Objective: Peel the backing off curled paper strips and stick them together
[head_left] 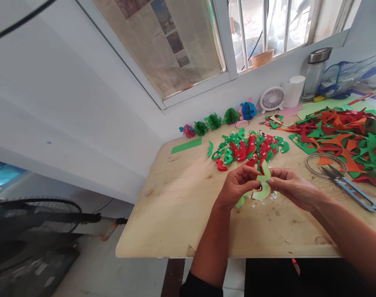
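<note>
- The light-green curved paper cutout was between the two hands, just above the wooden tabletop, with red paper showing at its edges.
- Its long axis ran away from the person, roughly across the line joining the hands.
- The left hand pinched its left edge between thumb and curled fingers.
- The right hand pinched the right edge, thumb on top; both touched the cutout, so neither was clearly nearer.
- Just beyond the fingertips lay a cluster of red and green paper cutouts.
- The blue-handled thread snips lay to the right of the right hand, apart from it, tips pointing back towards the hands.
</note>
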{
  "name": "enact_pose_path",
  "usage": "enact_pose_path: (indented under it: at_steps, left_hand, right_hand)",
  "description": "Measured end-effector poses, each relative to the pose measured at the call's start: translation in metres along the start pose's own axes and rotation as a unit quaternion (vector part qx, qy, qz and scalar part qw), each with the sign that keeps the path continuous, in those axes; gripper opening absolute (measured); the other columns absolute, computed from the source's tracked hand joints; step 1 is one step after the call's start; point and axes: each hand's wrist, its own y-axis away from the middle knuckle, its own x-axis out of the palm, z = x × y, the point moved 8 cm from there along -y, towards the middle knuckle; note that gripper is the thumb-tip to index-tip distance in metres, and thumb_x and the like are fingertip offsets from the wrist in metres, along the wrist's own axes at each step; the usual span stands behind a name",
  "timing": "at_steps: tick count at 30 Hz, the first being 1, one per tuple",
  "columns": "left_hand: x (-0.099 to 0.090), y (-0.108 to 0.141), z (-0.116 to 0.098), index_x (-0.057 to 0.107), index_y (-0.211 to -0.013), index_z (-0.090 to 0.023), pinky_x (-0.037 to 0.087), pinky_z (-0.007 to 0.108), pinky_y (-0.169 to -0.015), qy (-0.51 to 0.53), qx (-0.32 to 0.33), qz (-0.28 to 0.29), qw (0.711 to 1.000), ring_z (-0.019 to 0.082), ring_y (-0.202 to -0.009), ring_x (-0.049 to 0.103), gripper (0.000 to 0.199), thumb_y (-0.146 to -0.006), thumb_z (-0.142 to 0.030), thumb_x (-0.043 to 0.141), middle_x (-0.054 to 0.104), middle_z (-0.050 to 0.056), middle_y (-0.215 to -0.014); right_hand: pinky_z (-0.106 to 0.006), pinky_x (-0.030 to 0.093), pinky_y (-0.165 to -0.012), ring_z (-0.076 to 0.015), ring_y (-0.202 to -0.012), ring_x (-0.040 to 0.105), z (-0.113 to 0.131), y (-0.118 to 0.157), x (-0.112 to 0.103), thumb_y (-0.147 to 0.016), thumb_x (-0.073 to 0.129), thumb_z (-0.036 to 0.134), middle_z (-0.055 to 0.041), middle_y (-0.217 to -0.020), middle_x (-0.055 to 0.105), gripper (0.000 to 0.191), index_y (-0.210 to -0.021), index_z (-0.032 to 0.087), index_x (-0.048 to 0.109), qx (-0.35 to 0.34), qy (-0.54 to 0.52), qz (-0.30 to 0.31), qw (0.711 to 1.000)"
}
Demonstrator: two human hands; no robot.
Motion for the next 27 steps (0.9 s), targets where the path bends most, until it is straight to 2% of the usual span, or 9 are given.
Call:
enact_pose_path:
  at_steps: [8,18,24,27]
  left_hand:
    - [0.0035,0.0002,-0.0010,0.061,-0.083,-0.013,0.050,0.024,-0.062,0.005,-0.003,0.003,1.000,0.011,-0.062,0.061,0.030,-0.063,-0.028,0.078,0.064,0.002,-0.073]
    - [0.0041,0.0010,-0.0015,0.062,-0.083,-0.013,0.051,0.025,-0.065,0.002,-0.005,0.010,1.000,0.011,-0.064,0.061,0.030,-0.064,-0.027,0.078,0.064,0.003,-0.074]
    - [0.0021,0.0015,-0.0017,0.062,-0.083,-0.013,0.051,0.025,-0.066,-0.005,-0.007,0.001,1.000,0.012,-0.067,0.062,0.030,-0.063,-0.028,0.078,0.065,0.004,-0.077]
    - [0.0015,0.0018,-0.0020,0.064,-0.088,-0.014,0.051,0.025,-0.065,-0.012,-0.005,0.001,1.000,0.013,-0.068,0.062,0.031,-0.064,-0.027,0.078,0.065,0.004,-0.077]
  right_hand:
    - [-0.026,0.039,-0.057,-0.0129,-0.061,0.050,0.0040,0.0015,0.0028,-0.066,0.074,0.041,-0.0033,-0.071,0.063,0.027,-0.080,0.018,0.072,-0.002,-0.001,-0.001,1.000]
    - [-0.026,0.038,-0.056,-0.0120,-0.059,0.048,0.0040,0.0014,0.0018,-0.063,0.077,0.040,-0.0016,-0.067,0.061,0.026,-0.072,0.017,0.068,-0.002,0.019,-0.009,1.000]
    - [-0.025,0.037,-0.054,-0.0124,-0.059,0.047,0.0067,0.0006,0.0031,-0.065,0.074,0.046,-0.0024,-0.068,0.060,0.031,-0.076,0.017,0.069,-0.016,0.050,-0.003,0.999]
    - [-0.025,0.037,-0.053,-0.0125,-0.058,0.047,0.0067,-0.0001,0.0018,-0.063,0.074,0.047,-0.0014,-0.064,0.058,0.032,-0.072,0.017,0.068,-0.016,0.058,-0.008,0.998]
